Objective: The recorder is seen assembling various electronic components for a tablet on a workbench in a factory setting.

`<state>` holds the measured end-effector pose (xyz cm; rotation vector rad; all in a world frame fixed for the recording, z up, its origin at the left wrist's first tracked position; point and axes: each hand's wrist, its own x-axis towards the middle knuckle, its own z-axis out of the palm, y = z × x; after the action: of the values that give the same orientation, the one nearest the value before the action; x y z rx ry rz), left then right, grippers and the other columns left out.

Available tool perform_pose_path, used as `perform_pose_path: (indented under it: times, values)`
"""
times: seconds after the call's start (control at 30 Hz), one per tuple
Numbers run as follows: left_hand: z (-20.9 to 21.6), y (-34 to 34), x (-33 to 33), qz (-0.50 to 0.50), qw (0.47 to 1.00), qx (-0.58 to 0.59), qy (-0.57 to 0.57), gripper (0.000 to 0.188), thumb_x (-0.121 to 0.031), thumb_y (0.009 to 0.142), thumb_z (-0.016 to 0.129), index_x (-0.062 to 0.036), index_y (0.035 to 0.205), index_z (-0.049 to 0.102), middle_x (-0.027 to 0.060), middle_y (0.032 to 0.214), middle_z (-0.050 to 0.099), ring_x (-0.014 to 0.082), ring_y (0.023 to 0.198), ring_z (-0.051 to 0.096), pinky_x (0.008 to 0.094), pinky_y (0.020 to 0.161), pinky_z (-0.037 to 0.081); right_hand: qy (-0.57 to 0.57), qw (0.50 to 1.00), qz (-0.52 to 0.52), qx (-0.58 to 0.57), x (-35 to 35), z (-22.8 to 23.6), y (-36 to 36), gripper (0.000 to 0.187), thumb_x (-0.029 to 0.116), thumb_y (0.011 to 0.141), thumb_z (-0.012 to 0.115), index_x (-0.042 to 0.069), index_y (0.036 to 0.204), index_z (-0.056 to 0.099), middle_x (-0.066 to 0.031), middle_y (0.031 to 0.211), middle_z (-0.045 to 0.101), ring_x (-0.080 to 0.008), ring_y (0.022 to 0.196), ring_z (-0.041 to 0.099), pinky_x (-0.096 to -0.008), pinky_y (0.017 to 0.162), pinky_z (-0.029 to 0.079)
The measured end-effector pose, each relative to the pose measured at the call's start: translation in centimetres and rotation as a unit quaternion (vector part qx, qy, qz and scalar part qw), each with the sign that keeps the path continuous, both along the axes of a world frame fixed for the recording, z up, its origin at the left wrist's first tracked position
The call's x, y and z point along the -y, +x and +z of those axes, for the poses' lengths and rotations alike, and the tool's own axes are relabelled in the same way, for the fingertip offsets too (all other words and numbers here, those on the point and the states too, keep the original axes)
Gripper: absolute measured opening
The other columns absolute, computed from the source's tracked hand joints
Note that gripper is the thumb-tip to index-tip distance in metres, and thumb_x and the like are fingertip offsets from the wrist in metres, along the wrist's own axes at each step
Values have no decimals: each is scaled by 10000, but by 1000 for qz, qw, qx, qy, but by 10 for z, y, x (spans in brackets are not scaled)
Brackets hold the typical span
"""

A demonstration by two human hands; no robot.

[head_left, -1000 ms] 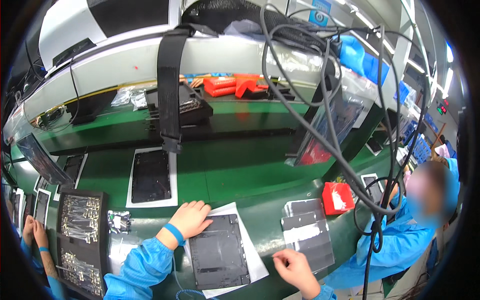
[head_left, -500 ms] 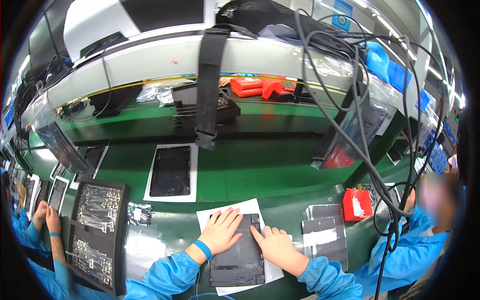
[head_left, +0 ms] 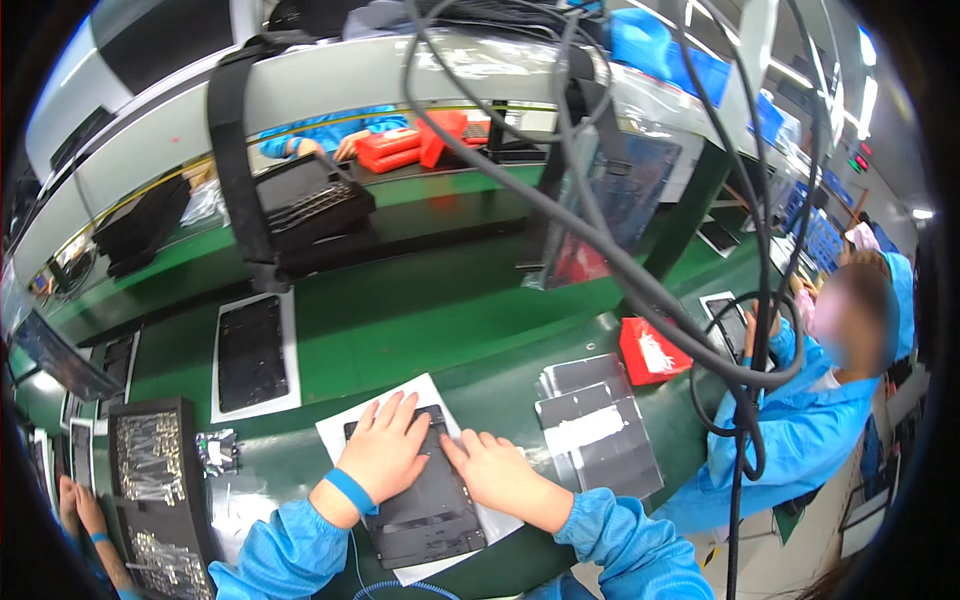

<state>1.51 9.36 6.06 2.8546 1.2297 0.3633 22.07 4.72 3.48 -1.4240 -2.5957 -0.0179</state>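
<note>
A flat black tablet-like device (head_left: pixel 430 525) lies on a white sheet (head_left: pixel 415 572) in front of me, tilted slightly to the left. My left hand (head_left: pixel 385 452) rests flat across its upper left part, fingers stretched out and a blue band around the wrist. At the upper right edge of the device, my right hand (head_left: pixel 503 478) touches down with its index finger extended and its other fingers loosely bent. Neither hand grips anything. The part of the device beneath my left palm is hidden.
Left stands a black tray (head_left: pixel 190 490) of small metallic parts, beside a small bag of parts (head_left: pixel 217 452). Dark flat panels (head_left: pixel 615 440) and a red box (head_left: pixel 650 355) are on the right. Another device (head_left: pixel 252 350) lies farther back. Thick cables (head_left: pixel 640 275) hang ahead; co-workers sit either side.
The view has swung to the right and tilted, so the bench appears shifted left. Both hands stay on the device, in nearly the same places.
</note>
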Motion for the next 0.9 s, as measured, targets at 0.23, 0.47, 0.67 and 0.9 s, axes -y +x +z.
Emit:
perform_pose_path:
  times: [0.23,0.47,0.67,0.9]
  values:
    - [23,102,4,-189,975,74,-94,330,-172,809,643,8,1083,609,162,1139,623,297,1169,575,410,976,450,10,970,-153,-191,90,39,67,341,-5,727,624,52,1056,690,-107,958,649,-304,883,636,-398,758,545]
    - [-61,187,-14,-114,991,47,51,572,-157,792,639,66,1306,527,235,1357,546,322,1269,515,439,1011,441,69,949,-269,-151,108,0,122,347,-23,749,585,15,1081,679,-148,1257,643,-336,1169,615,-407,923,539]
    - [-66,190,-7,-126,989,38,61,606,-253,794,684,60,1294,544,208,1312,581,311,1242,532,421,958,457,99,950,-271,-123,115,-21,130,376,6,726,603,10,1094,678,-152,1231,654,-340,1122,635,-403,888,548]
    - [-70,205,-11,-125,982,98,98,578,-282,827,688,43,1285,551,194,1286,592,305,1194,547,411,945,449,80,945,-282,-146,118,-34,133,404,26,756,601,27,1152,681,-194,1217,648,-368,1094,636,-432,877,537]
